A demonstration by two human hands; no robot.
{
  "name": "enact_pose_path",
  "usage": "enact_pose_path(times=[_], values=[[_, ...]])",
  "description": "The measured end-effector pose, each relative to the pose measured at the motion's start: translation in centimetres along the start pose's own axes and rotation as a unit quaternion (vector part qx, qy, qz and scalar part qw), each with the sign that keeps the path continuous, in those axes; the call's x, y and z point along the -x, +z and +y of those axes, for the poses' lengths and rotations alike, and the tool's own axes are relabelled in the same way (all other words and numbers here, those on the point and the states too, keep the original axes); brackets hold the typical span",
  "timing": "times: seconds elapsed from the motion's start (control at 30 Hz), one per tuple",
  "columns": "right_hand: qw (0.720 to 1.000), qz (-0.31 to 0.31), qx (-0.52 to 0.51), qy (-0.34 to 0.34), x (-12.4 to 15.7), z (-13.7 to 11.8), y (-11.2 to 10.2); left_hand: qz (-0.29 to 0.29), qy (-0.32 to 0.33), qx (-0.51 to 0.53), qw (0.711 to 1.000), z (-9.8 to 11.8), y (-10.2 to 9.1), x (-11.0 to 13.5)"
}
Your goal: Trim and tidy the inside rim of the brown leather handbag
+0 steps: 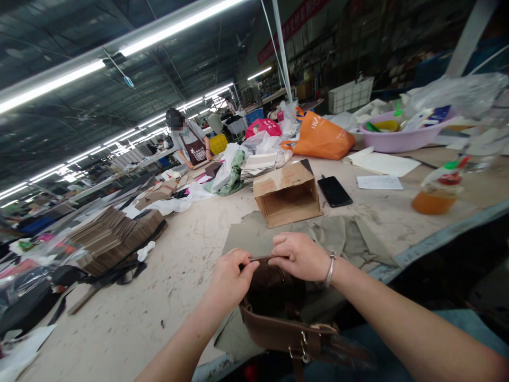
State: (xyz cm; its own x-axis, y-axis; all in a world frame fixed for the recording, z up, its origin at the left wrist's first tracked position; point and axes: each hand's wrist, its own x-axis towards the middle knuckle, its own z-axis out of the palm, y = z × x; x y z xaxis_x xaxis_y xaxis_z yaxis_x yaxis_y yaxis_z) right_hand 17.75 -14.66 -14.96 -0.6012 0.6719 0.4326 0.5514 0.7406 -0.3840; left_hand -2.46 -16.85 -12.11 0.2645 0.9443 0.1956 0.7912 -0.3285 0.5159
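A brown handbag (274,330) with metal rings on its strap tabs rests at the table's front edge, its mouth facing me and its inside dark. My left hand (234,277) pinches the bag's far rim between thumb and fingers. A short way to the right, my right hand (299,255) grips the same rim, fingers curled over it; a bracelet circles that wrist. Grey-green cloth (338,233) lies under and behind the bag. Just beyond my hands stands a cardboard box (287,193) with its opening toward me.
A black phone (334,191) and a bottle of amber liquid (435,196) lie to the right. Behind are an orange bag (322,135) and a purple basin (401,139). Stacked brown pieces (115,236) stand at left. Across the table a co-worker (191,140) handles material.
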Motion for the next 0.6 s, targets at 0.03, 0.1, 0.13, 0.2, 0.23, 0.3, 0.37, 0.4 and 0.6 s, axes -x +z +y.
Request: enact_pose_path(times=[0.03,0.1,0.13,0.2,0.23,0.3,0.37,0.4,0.6], values=[[1.000,-0.002,0.002,0.002,0.0,0.0,0.0,0.001,-0.001,-0.004,1.000,0.0,0.1,0.0],[1.000,-0.006,0.013,0.012,-0.1,-0.1,-0.1,0.002,-0.004,-0.012,1.000,0.0,0.2,0.0],[1.000,-0.010,0.020,0.019,-0.1,-0.2,-0.2,0.003,-0.006,-0.017,1.000,-0.1,0.3,0.0],[0.999,-0.019,0.029,0.034,0.0,-0.2,-0.4,0.003,-0.008,-0.026,1.000,-0.1,0.3,0.0],[0.999,-0.024,0.028,0.040,0.1,-0.2,-0.4,0.002,-0.009,-0.029,1.000,-0.1,0.3,0.0],[0.998,-0.030,0.018,0.048,0.3,-0.2,-0.6,0.001,-0.008,-0.033,0.999,-0.1,0.3,-0.1],[0.998,-0.027,0.012,0.058,0.3,-0.4,-0.6,0.003,-0.005,-0.031,0.999,-0.3,0.2,0.0],[0.998,-0.023,0.013,0.065,0.3,-0.5,-0.6,0.004,-0.003,-0.027,1.000,-0.3,0.2,0.0],[0.997,-0.044,0.021,0.061,-0.1,-2.0,-0.9,0.046,0.025,-0.008,0.999,-0.6,-0.2,0.5]])
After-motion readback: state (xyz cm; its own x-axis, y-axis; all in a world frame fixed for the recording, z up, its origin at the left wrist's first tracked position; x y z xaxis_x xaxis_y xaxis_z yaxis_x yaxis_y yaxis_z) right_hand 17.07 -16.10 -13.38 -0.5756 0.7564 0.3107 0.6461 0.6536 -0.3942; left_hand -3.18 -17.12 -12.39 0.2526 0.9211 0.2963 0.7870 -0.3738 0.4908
